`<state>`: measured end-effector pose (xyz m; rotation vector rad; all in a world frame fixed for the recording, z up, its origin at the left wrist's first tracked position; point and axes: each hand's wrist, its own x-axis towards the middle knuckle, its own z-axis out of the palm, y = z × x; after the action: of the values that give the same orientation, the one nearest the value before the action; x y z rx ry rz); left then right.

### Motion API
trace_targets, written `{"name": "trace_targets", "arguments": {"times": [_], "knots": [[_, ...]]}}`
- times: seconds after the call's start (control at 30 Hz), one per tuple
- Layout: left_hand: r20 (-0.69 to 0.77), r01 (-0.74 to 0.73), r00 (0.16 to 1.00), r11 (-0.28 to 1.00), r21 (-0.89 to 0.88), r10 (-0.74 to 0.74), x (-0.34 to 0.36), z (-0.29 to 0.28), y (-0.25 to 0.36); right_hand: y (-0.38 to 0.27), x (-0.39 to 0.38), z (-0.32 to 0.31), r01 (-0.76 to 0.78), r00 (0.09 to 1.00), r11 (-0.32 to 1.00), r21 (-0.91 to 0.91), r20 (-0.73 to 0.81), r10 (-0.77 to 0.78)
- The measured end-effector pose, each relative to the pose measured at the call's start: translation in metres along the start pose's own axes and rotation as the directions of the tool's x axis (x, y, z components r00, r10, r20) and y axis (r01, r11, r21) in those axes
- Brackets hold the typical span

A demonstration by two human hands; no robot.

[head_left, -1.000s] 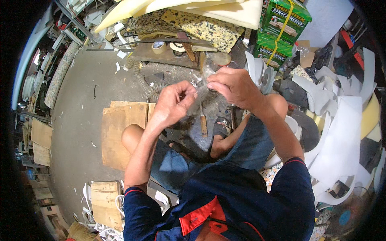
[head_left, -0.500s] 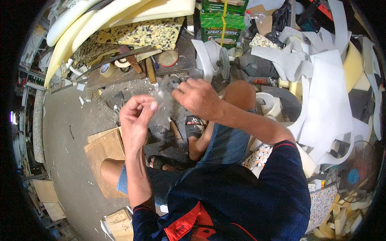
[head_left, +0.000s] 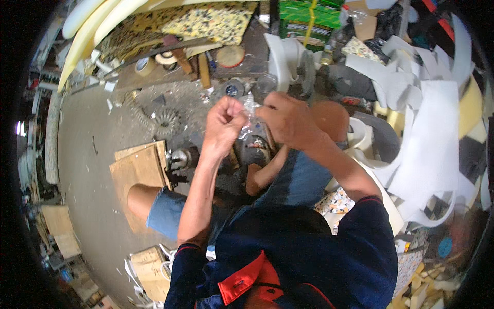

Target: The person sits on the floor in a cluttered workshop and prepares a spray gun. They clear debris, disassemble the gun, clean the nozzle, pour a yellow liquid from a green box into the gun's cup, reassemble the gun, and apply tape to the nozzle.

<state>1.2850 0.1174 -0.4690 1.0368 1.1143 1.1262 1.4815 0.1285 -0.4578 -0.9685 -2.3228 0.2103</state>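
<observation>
Between my hands is a crumpled piece of clear plastic film (head_left: pixel 249 112), which looks like a small bag. My left hand (head_left: pixel 224 123) is closed, thumb against the curled fingers, pinching the film's left side. On the other side, my right hand (head_left: pixel 288 119) is also closed, knuckles up, at the film's right edge; its fingertips are mostly hidden. Both hands hang in front of my knees, above my sandalled foot. Just beyond the film, a dark round roll-like thing (head_left: pixel 234 88) lies on the floor.
Wooden boards (head_left: pixel 136 172) lie beside my left knee, next to a metal tool (head_left: pixel 180 158). A coiled hose (head_left: pixel 165 122) rests on the floor. Ahead, a low wooden bench (head_left: pixel 180 72) bears tape rolls (head_left: pixel 143 66). White foam offcuts (head_left: pixel 422 149) pile up on the right.
Both hands have shifted right in the picture and closer together, with the plastic film bunched smaller between them. The view has also shifted, showing the metal tool by the boards.
</observation>
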Motion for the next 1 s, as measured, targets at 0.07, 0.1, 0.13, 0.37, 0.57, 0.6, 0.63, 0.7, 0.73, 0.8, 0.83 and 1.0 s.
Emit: {"name": "trace_targets", "arguments": {"times": [0.07,0.1,0.13,0.37,0.57,0.6,0.63,0.7,0.73,0.8,0.83,1.0], "knots": [[-0.03,-0.022,0.999,0.999,-0.024,0.022,0.002,0.003,-0.002,0.0,0.001,0.007,-0.121,0.989,0.982,0.142,-0.065,0.131],[-0.041,-0.062,0.997,0.998,0.015,0.063,0.003,0.004,-0.003,-0.001,0.002,0.01,-0.143,0.982,0.971,0.19,-0.091,0.163],[-0.046,-0.101,0.994,0.993,0.054,0.104,0.004,0.005,-0.003,-0.003,0.003,0.012,-0.175,0.972,0.956,0.236,-0.115,0.207],[-0.086,-0.024,0.996,1.0,-0.012,0.023,0.0,0.007,-0.005,-0.007,0.006,0.01,-0.444,0.835,0.772,0.455,-0.102,0.541],[-0.014,0.034,0.999,0.992,0.122,-0.032,0.004,0.005,-0.012,-0.007,-0.004,0.03,-0.364,0.852,0.757,0.542,-0.135,0.506],[-0.032,-0.003,0.999,0.994,0.112,0.006,0.002,0.006,-0.014,-0.008,-0.007,0.032,-0.32,0.864,0.821,0.473,-0.21,0.458],[-0.061,-0.017,0.998,0.995,0.1,0.024,0.001,0.01,-0.017,-0.009,-0.009,0.034,-0.294,0.87,0.871,0.394,-0.268,0.415],[-0.113,-0.042,0.992,0.992,0.118,0.055,0.0,0.013,-0.019,-0.011,-0.012,0.036,-0.252,0.885,0.925,0.285,-0.318,0.339],[-0.134,-0.05,0.989,0.988,0.148,0.07,0.001,0.015,-0.019,-0.012,-0.013,0.037,-0.238,0.896,0.936,0.26,-0.314,0.315],[-0.167,-0.077,0.978,0.964,0.254,0.122,0.0,0.016,-0.019,-0.015,-0.014,0.038,-0.211,0.906,0.946,0.245,-0.314,0.284],[-0.182,-0.096,0.97,0.939,0.33,0.164,0.0,0.016,-0.019,-0.016,-0.015,0.04,-0.193,0.908,0.947,0.258,-0.319,0.272],[-0.271,-0.179,0.93,0.949,0.259,0.249,-0.005,0.017,-0.027,-0.017,-0.014,0.046,-0.209,0.88,0.762,0.613,-0.222,0.421]]}}
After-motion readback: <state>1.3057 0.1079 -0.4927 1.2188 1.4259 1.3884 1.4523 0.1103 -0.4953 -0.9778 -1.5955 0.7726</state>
